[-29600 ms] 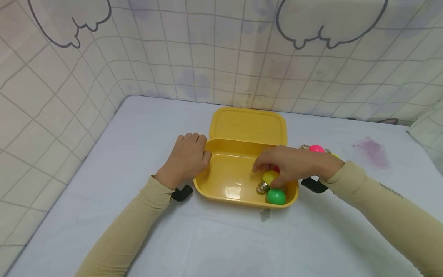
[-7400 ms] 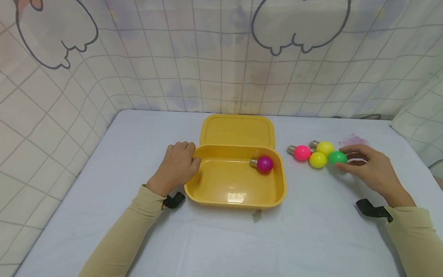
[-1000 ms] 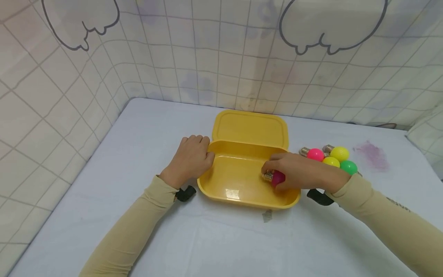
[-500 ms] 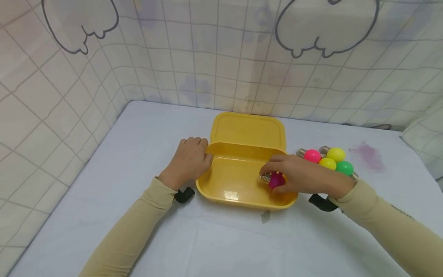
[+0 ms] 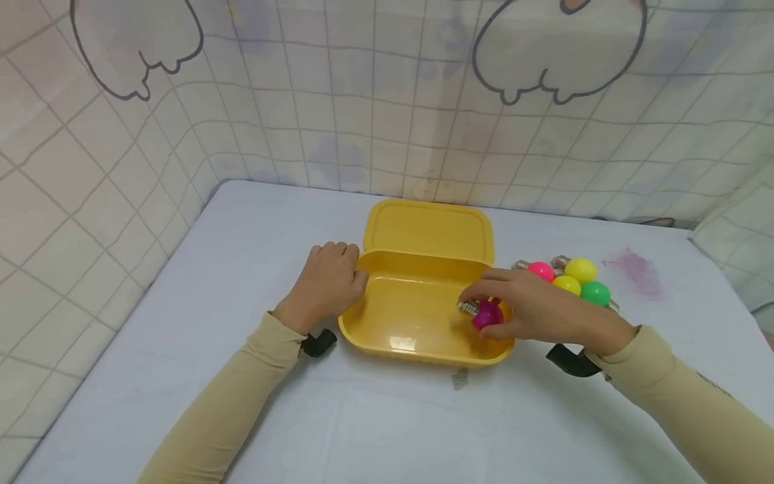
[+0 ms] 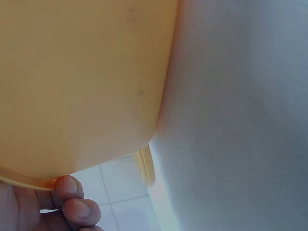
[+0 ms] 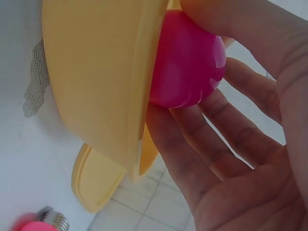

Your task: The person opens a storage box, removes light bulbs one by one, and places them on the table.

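Note:
My left hand (image 5: 326, 281) grips the left rim of a yellow plastic box (image 5: 399, 312); in the left wrist view its curled fingertips (image 6: 79, 209) show at the rim. My right hand (image 5: 535, 308) holds a magenta light bulb (image 5: 487, 314) between thumb and fingers, over the box's right end. The bulb's metal screw base points left. In the right wrist view, the round magenta globe (image 7: 190, 62) shows above the rim, thumb on one side and fingers on the other; its base is hidden by the box wall.
The box's flat yellow lid (image 5: 429, 232) lies open behind it. On the table to the right are a pink bulb (image 5: 541, 271), two yellow bulbs (image 5: 580, 270) and a green bulb (image 5: 595, 293), grouped together. A grid-patterned cloth wall (image 5: 393, 121) rises behind the table.
The green bulb that was in my right hand now lies with the group on the table. My right hand has since gripped the magenta bulb and raised it slightly. My left hand stays at the rim.

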Available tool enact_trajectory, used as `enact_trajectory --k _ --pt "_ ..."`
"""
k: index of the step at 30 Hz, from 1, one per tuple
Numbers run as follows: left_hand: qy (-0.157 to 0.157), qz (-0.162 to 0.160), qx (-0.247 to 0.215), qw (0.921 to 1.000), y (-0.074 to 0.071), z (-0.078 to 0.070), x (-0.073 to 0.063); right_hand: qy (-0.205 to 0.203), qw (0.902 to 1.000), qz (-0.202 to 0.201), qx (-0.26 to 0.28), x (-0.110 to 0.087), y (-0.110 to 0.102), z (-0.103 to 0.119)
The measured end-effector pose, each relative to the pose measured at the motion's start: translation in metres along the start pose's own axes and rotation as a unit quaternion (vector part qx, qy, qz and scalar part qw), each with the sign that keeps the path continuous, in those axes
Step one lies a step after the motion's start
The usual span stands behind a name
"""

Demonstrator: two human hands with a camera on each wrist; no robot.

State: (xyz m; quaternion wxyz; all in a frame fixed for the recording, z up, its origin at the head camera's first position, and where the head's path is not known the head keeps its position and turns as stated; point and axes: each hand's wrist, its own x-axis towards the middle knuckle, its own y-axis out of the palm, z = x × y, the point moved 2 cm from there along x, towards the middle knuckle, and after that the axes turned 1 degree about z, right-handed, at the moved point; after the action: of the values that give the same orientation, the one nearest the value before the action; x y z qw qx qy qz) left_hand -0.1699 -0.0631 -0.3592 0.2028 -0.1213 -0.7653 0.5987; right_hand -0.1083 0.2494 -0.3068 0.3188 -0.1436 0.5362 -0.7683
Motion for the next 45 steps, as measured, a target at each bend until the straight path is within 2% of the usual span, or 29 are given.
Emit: enact_trajectory --k 6,22,26,31,40,45 --pt "-0.001 0.001 0.001 1.0 -0.001 0.0 -0.001 -0.004 0.9992 -0.033 0.022 -0.007 -0.002 -0.003" --pt "-0.003 0.004 -0.004 1.0 -0.002 -0.002 0.0 -0.027 0.9905 -0.132 0.028 -0.026 -0.009 -0.015" --pt "-0.002 0.001 -0.003 1.0 -0.001 -0.002 0.0 -0.045 0.9863 -0.159 0.012 -0.03 -0.011 -0.019" --pt "-0.005 0.003 -0.004 1.0 -0.001 -0.002 0.0 -0.07 0.9799 -0.185 0.02 -0.035 -0.013 -0.023" --pt "-0.009 0.008 -0.009 0.9999 -0.001 -0.003 -0.001 -0.04 0.9773 -0.205 0.032 -0.046 -0.016 -0.028" --pt "-0.007 0.008 -0.007 0.9999 -0.002 -0.003 0.0 -0.049 0.9727 -0.224 0.037 -0.049 -0.016 -0.033"
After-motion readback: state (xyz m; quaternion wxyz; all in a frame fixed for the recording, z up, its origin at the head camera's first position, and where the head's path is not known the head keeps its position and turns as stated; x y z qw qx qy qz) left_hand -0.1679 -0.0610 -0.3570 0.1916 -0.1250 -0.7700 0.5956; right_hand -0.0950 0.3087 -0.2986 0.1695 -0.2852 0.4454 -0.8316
